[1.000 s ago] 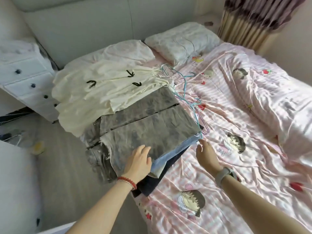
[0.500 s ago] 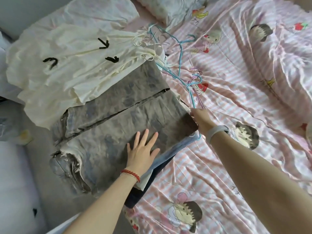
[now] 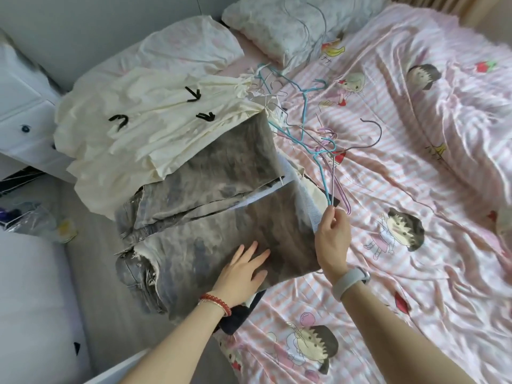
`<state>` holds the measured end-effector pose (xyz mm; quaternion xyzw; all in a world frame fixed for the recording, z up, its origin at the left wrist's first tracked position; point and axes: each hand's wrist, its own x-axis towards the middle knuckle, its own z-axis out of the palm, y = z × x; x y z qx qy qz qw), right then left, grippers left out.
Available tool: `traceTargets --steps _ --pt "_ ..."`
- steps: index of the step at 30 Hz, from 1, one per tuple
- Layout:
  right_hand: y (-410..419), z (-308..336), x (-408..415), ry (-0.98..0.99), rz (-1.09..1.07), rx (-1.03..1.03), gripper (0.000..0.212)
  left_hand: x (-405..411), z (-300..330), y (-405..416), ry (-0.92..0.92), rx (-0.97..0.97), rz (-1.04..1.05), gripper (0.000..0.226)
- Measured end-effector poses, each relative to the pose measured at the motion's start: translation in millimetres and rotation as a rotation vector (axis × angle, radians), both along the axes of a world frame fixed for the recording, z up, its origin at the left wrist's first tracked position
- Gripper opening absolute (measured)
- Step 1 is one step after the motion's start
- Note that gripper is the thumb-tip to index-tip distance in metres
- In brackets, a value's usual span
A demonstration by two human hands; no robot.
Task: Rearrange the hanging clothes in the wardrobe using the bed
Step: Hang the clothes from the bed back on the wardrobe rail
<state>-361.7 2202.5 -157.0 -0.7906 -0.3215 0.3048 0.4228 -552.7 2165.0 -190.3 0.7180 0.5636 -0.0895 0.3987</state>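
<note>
A pile of clothes lies on the bed's left edge. Grey washed jeans (image 3: 210,195) are on top, folded over hangers, with darker garments (image 3: 238,314) under them. A cream garment with black marks (image 3: 144,126) lies further up the pile. My left hand (image 3: 243,270) rests flat on the jeans, fingers spread. My right hand (image 3: 331,234) pinches the lower bar of a blue wire hanger (image 3: 318,159) at the jeans' right edge. Several blue, pink and purple wire hangers (image 3: 327,128) lie tangled on the sheet beside the pile.
The bed (image 3: 415,189) has a pink striped cartoon sheet, with two pillows (image 3: 279,29) at its head. A white drawer unit (image 3: 22,115) stands at the left. A plastic bag (image 3: 30,220) lies on the grey floor beside the bed.
My right hand has pulled back towards me along the jeans' right edge and now pinches the blue hanger's bar. My left hand stays flat on the jeans.
</note>
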Motion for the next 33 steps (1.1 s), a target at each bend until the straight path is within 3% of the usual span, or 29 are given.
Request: traceTargets --steps 4,8,11,13,16,18,21,24,27,33 --pt "-46 25 -16 -0.042 0.065 0.119 0.03 -14 33 -16 -0.161 0.19 0.208 0.038" --pt "-61 64 -25 -0.147 0.211 0.243 0.031 -44 96 -1 -0.22 0.619 0.32 0.042" --pt "-54 111 -33 -0.302 0.333 0.369 0.03 -72 165 25 -0.188 0.993 0.347 0.049" --pt "-48 147 -40 -0.422 0.417 0.457 0.031 -95 213 34 -0.142 1.139 0.402 0.058" --pt "-41 193 -57 -0.536 0.52 0.592 0.022 -129 266 25 0.03 1.199 0.377 0.062" --pt "-39 220 -77 -0.541 0.581 0.694 0.027 -153 291 8 0.101 1.216 0.349 0.055" --pt "-42 251 -113 -0.617 0.675 0.864 0.042 -191 324 -32 0.098 1.402 0.44 0.034" --pt "-42 281 -140 -0.699 0.659 1.031 0.038 -215 347 -88 0.078 1.524 0.48 0.03" --pt "-43 307 -170 -0.752 0.621 1.129 0.034 -226 361 -146 0.076 1.523 0.529 0.022" --pt "-89 317 -241 -0.592 0.663 1.201 0.033 -247 382 -246 -0.015 1.382 0.806 0.012"
